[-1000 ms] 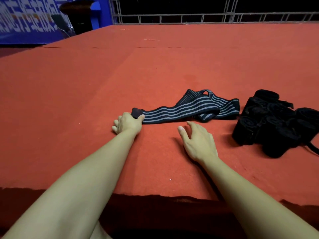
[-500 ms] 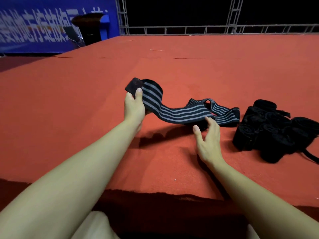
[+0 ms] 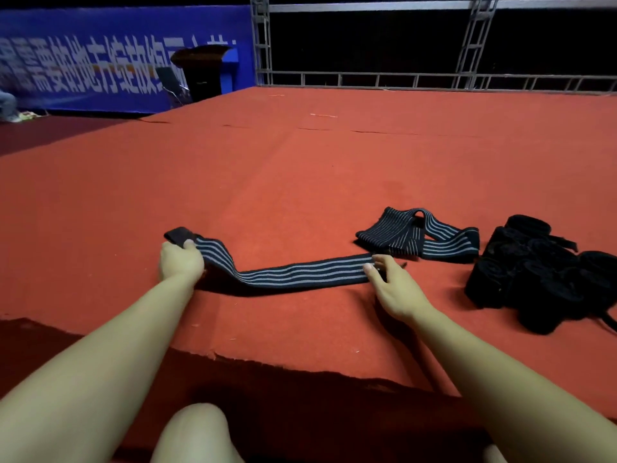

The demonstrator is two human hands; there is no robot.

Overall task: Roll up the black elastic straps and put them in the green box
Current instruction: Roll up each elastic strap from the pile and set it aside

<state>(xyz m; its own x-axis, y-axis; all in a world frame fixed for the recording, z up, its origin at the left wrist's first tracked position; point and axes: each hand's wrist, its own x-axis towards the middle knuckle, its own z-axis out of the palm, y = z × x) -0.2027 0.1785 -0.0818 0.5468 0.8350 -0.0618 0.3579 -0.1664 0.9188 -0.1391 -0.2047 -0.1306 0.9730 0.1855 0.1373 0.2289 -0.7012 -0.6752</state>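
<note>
A black elastic strap with grey stripes (image 3: 300,274) lies stretched across the red carpet. My left hand (image 3: 180,262) grips its plain black end at the left. Near the strap's middle, my right hand (image 3: 392,285) rests its fingers on the band, pressing it to the carpet. Past that hand the rest of the strap lies folded in a loose heap (image 3: 417,235). No green box is in view.
A pile of black rolled straps (image 3: 534,272) sits at the right on the red carpet (image 3: 300,178). The carpet's torn front edge runs just before my knees (image 3: 197,432). A blue banner and metal truss stand far behind.
My left hand has pulled the strap's end leftward and lowered it to the carpet, drawing the band out straight. My right hand has come down onto the strap.
</note>
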